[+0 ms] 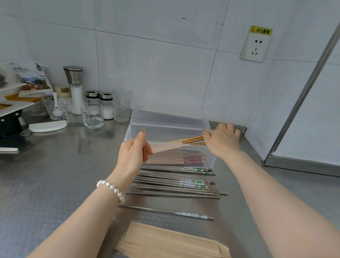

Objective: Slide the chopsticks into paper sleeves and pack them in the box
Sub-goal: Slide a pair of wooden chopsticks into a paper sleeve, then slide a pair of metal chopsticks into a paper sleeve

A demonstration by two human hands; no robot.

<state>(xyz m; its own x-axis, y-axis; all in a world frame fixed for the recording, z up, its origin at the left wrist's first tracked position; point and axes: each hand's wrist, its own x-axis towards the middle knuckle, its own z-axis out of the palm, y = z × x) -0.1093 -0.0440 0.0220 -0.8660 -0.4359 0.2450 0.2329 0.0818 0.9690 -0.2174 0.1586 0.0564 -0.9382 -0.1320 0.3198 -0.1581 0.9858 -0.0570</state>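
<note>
A clear plastic box (137, 128) stands on the steel counter, with several sleeved chopsticks lying in it. Above its front edge I hold a pair of wooden chopsticks (192, 139) partly inside a tan paper sleeve (166, 146). My left hand (133, 152) pinches the sleeve's left end. My right hand (220, 141) grips the bare chopstick ends on the right. Loose metal chopsticks (174, 185) lie in a row in front of the box. A stack of empty paper sleeves (174, 247) lies nearest me.
The box lid (169, 118) rests behind the box against the tiled wall. Glasses, shakers and a tall grinder (74, 88) crowd the back left, beside a rack (7, 100) of plates. A metal-framed panel (309, 86) closes off the right side.
</note>
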